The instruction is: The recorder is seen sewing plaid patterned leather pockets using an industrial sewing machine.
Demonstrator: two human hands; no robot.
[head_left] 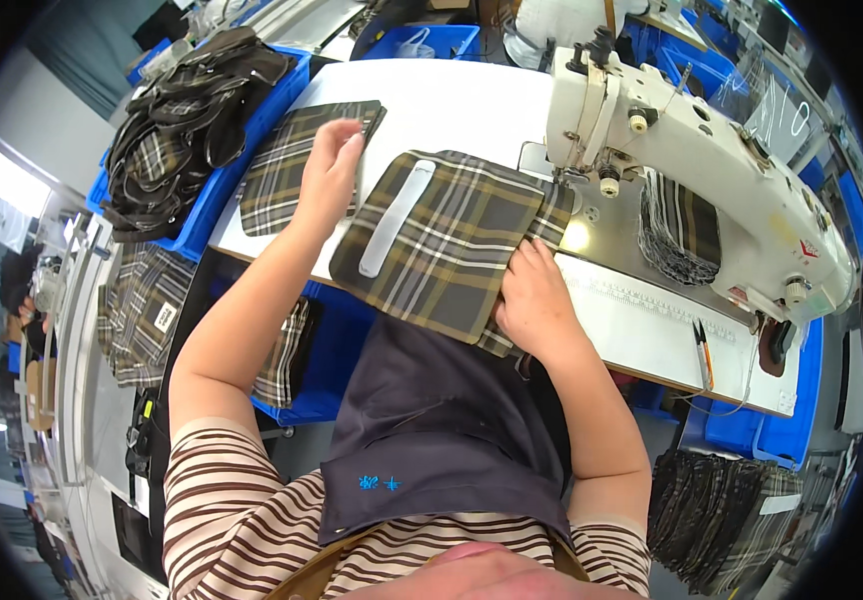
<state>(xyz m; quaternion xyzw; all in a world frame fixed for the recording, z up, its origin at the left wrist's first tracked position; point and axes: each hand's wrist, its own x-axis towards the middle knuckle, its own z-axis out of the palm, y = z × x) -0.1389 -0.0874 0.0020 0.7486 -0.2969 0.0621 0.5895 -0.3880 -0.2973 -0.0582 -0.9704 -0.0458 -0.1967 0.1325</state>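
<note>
Apron: dark apron (442, 420) hangs low in the middle, closest.
Blue bin: bin (217, 190) at upper left holds a heap of plaid pieces (182, 120).
Left hand: hand (330, 175) lies flat, fingers spread, on one plaid piece (287, 170).
Right hand: hand (532, 300) pinches the edge of the big plaid piece (447, 245), centre.
Machine: one white sewing machine (692, 150), upper right.

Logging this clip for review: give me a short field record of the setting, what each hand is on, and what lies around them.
setting: white sewing table with a white sewing machine
left hand: resting flat on a plaid piece at the table's left
right hand: pressing the edge of a plaid panel bearing a grey strip
nearby: blue bin of dark plaid pieces
</note>
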